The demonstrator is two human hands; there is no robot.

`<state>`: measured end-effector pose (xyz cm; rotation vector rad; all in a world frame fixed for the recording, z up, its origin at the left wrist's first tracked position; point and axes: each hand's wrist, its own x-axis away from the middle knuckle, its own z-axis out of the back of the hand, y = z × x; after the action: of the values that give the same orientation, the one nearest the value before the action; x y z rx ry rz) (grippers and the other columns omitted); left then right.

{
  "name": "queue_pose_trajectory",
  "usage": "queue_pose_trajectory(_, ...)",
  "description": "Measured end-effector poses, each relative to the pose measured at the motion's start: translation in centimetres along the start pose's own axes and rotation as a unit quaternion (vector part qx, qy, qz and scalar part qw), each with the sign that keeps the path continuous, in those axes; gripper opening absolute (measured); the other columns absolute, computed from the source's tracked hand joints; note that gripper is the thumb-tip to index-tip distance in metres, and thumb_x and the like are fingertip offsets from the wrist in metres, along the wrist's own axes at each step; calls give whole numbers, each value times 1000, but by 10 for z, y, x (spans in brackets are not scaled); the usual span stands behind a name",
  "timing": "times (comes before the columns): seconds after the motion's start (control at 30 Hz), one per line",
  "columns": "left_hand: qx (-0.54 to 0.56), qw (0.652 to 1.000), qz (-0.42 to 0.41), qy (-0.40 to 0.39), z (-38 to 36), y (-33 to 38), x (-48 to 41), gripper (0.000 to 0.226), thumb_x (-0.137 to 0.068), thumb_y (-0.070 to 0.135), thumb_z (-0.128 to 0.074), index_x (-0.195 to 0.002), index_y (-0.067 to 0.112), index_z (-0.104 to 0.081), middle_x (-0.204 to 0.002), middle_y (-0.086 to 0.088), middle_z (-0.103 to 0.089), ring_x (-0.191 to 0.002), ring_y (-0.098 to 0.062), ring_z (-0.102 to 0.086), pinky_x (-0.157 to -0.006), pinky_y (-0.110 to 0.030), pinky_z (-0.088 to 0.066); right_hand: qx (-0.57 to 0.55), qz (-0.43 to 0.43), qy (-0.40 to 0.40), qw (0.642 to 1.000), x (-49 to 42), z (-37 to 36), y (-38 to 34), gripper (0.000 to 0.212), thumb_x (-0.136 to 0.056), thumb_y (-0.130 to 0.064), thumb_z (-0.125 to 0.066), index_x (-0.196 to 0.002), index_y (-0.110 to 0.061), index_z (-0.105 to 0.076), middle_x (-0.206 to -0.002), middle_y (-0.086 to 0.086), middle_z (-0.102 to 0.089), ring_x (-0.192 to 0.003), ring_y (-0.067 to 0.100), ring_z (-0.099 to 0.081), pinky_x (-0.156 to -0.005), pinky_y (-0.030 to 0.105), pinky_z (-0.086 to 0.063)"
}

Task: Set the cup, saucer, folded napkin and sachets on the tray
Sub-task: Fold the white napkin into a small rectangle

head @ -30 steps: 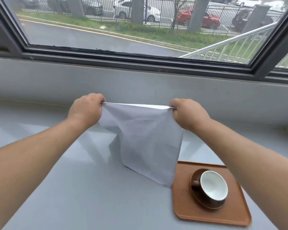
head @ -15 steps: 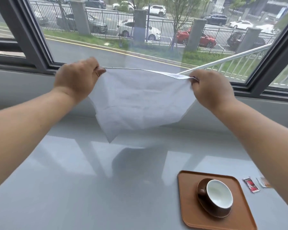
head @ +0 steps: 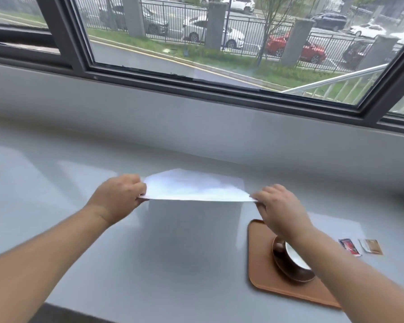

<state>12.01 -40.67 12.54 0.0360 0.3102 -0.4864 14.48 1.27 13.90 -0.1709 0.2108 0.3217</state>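
White napkin point(head: 194, 190) is opened out and held above the grey counter point(head: 91, 252), left of the tray and stretched taut between both hands. It lies close to flat, near edge a straight line from hand to hand. The cloth is motion-blurred; its far edge looks low, but I cannot tell whether it touches the counter. A soft shadow sits on the counter beneath it.

Left hand point(head: 119, 197): fingers curled, pinching the napkin's near left corner. The fingertips are hidden under the cloth.

Right hand point(head: 280, 206): fingers curled likewise, pinching the near right corner. The thumb is out of sight behind the knuckles.

Brown tray point(head: 261, 264) lies on the counter below the right hand. Its far corner is covered by that hand and its right side by the forearm. On it stands a dark saucer point(head: 289, 271) with the cup point(head: 290, 251), dark outside and white inside, upright on top. The forearm crosses over both and hides the right half of each.

Right of the tray, apart from it and on bare counter, lie a red sachet point(head: 349, 247) and a brown sachet point(head: 372, 246), side by side. Their print is too small to read.

Behind the counter there is a low grey wall, then a dark-framed window point(head: 196, 78) with road, fence and parked cars outside.
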Motion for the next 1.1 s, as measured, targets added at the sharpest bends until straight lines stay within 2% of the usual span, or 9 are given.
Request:
queue_pose_trajectory(0.1,-10,994,41,-97,-32,22,52,25,-65,5,-88,-64,14,-64,-65,-1,-58,-55,-29,-54,-47,-35,-42,-4,19,-100,995,43,-45,-8,23,-93,-16,-57,-102,-26,-76,-96,-5,-72,-92,26,-57,-78,37,-49)
queue_pose_trajectory(0.2,-26,973,99,-205,-62,41,104,9,-86,15,-65,-84,23,-66,-85,8,-64,-78,-21,-58,-68,-37,-48,-11,47,-177,983,83,-80,-14,28,-97,-24,-47,-105,-30,-73,-99,-8,-70,-96,22,-56,-83,36,-48)
queue_pose_trajectory(0.27,-36,952,111,-283,-74,53,132,15,-93,22,-50,-96,30,-62,-97,13,-63,-90,-15,-56,-79,-31,-46,-7,61,-236,970,104,-97,-20,29,-101,-28,-41,-99,-29,-70,-95,-9,-66,-93,21,-54,-78,35,-46)
queue_pose_trajectory(0.37,-5,918,144,-369,-82,67,157,14,-95,28,-48,-97,34,-60,-96,14,-60,-85,-12,-53,-66,-24,-38,-14,77,-307,948,124,-112,-26,26,-99,-24,-40,-76,-27,-53,-80,-8,-52,-81,20,-46,-62,34,-34)
queue_pose_trajectory(0.47,45,879,190,-434,-88,68,167,14,-91,27,-48,-90,36,-58,-90,16,-57,-86,-10,-56,-59,-22,-34,-24,76,-343,936,127,-117,-26,25,-97,-23,-40,-75,-27,-51,-82,-6,-55,-83,21,-49,-62,33,-35)
queue_pose_trajectory(0.63,98,884,243,-388,-95,49,143,11,-93,33,-51,-85,30,-58,-86,10,-63,-83,-13,-59,-69,-32,-50,-17,44,-326,944,102,-119,-21,25,-98,-25,-39,-78,-24,-55,-86,-3,-63,-84,22,-57,-66,35,-47)
queue_pose_trajectory(0.83,119,867,232,-425,-107,3,80,19,-84,38,-60,-70,29,-50,-77,9,-58,-72,-9,-53,-57,-29,-36,-6,-14,-307,951,48,-129,-16,25,-97,-25,-43,-82,-17,-62,-85,1,-65,-81,24,-58,-66,37,-50)
queue_pose_trajectory(1.0,132,839,194,-492,-132,-27,38,23,-79,48,-68,-74,30,-56,-83,13,-60,-79,-9,-57,-62,-29,-41,8,-27,-350,936,31,-153,-23,24,-95,-27,-43,-76,-18,-53,-78,0,-58,-77,24,-54,-61,36,-44)
queue_pose_trajectory(1.1,169,854,225,-438,-147,-43,14,32,-81,65,-66,-86,34,-61,-92,14,-64,-83,-8,-59,-66,-28,-43,-2,-52,-345,937,21,-163,-18,24,-94,-28,-43,-74,-17,-49,-75,-2,-54,-75,23,-53,-61,38,-47)
